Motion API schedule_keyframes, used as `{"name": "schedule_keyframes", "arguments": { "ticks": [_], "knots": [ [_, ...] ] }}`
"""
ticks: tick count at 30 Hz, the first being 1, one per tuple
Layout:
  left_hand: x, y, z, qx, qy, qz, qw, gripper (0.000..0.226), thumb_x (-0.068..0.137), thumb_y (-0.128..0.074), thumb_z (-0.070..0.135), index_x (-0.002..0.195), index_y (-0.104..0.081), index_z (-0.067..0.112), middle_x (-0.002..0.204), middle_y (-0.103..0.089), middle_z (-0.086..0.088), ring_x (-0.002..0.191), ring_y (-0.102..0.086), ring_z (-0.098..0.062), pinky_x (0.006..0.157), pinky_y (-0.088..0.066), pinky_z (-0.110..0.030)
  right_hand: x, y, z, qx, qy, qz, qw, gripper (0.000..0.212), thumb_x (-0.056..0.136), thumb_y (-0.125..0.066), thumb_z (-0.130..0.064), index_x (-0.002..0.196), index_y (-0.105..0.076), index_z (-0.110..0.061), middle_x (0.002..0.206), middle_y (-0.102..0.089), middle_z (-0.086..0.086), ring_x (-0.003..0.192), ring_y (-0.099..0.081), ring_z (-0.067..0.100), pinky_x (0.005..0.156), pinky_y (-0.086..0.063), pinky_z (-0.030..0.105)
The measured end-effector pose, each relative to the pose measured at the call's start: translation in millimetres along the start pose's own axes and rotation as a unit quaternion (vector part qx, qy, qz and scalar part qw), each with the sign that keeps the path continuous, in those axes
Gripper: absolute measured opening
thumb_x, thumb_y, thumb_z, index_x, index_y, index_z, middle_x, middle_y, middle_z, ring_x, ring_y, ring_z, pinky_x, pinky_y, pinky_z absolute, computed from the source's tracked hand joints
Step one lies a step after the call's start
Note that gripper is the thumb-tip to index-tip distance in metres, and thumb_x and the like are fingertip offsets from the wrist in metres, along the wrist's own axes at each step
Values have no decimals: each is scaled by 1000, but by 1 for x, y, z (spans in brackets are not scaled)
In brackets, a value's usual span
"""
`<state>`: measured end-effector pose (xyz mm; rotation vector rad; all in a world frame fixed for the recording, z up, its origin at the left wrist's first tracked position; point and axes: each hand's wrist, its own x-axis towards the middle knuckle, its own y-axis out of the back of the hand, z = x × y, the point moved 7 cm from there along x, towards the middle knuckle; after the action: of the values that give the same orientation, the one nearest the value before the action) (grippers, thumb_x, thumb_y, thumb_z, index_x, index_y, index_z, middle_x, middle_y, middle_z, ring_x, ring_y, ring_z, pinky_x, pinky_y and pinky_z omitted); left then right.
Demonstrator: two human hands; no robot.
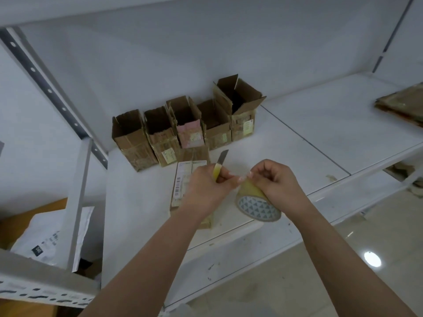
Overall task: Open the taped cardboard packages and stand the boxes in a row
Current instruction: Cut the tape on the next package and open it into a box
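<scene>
Five opened brown cardboard boxes [183, 124] stand in a row; just in front lies one flat labelled package [183, 179], seemingly unopened. The left hand [206, 186] grips a yellow-handled knife [219, 165]; the right hand [274, 179] holds a clear tape roll [256, 202].

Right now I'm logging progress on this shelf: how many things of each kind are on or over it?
Open boxes standing in the row: 5
Flat package with a label: 1
Knife, in the left hand: 1
Tape roll, in the right hand: 1
Flattened cardboard pile at far right: 1
Total: 9
</scene>
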<state>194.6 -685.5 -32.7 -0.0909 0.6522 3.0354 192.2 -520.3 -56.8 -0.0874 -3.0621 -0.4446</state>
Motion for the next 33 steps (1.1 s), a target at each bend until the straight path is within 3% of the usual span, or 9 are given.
{"name": "schedule_keyframes", "arguments": {
  "ticks": [4,6,10,16,20,24,27,30,33],
  "knots": [
    [-2,-4,1,-57,29,34,997,19,82,-77,22,68,-68,12,71,-69,-7,67,-65,-19,66,-53,-31,-1,8,-9,-101,76,108,986,24,85,-61,-54,88,-60,-31,60,-57,-7,60,-56,9,58,-45,31],
    [-8,-10,-6,-122,90,36,988,21,85,-74,20,71,-65,7,66,-58,-12,50,-48,-16,49,-40,-24,-1,8,-17,-133,109,143,975,33,87,-58,-54,106,-57,-27,54,-52,-4,55,-52,11,54,-39,28],
    [-16,-20,-18,-214,168,28,962,21,88,-71,14,69,-62,12,72,-52,-10,42,-30,-11,41,-27,-19,3,-3,-23,-242,189,171,936,35,93,-57,-46,111,-58,-16,57,-51,-7,51,-51,19,50,-34,23],
    [-18,15,-2,-89,69,23,993,15,86,-72,20,71,-75,22,76,-73,0,67,-61,-9,63,-44,-19,14,-12,-20,-298,234,220,899,13,93,-56,-30,101,-55,-20,54,-46,-13,39,-42,15,45,-22,15],
    [-20,90,-24,-121,75,152,978,15,92,-63,23,81,-73,18,77,-75,6,49,-55,4,61,-39,-24,26,1,11,-331,188,258,888,14,97,-55,-29,106,-54,-19,60,-63,-3,42,-52,25,48,-30,22],
    [-13,142,-88,89,131,207,965,15,97,-52,21,93,-65,16,88,-68,-2,84,-62,-22,77,-46,-35,25,-10,34,-375,237,265,856,23,92,-48,-28,104,-58,-12,61,-65,0,52,-55,29,56,-36,29],
    [-11,140,-138,297,157,136,932,20,97,-49,17,109,-59,5,91,-53,-10,72,-52,-23,70,-44,-34,21,-29,64,-399,218,219,863,18,92,-47,-27,103,-54,-15,77,-69,7,69,-61,35,68,-40,36],
    [-17,133,-170,343,186,95,916,22,97,-51,18,115,-56,5,104,-48,-12,81,-53,-26,76,-48,-37,23,-36,93,-427,132,165,879,20,91,-60,-20,107,-51,-12,86,-68,23,84,-63,43,90,-45,51],
    [-20,124,-184,352,172,77,917,37,96,-55,17,131,-52,6,125,-48,-18,112,-49,-36,96,-43,-39,25,-33,93,-419,101,151,890,31,92,-57,-26,110,-58,-1,99,-67,23,97,-60,45,94,-41,53]
  ]
}}
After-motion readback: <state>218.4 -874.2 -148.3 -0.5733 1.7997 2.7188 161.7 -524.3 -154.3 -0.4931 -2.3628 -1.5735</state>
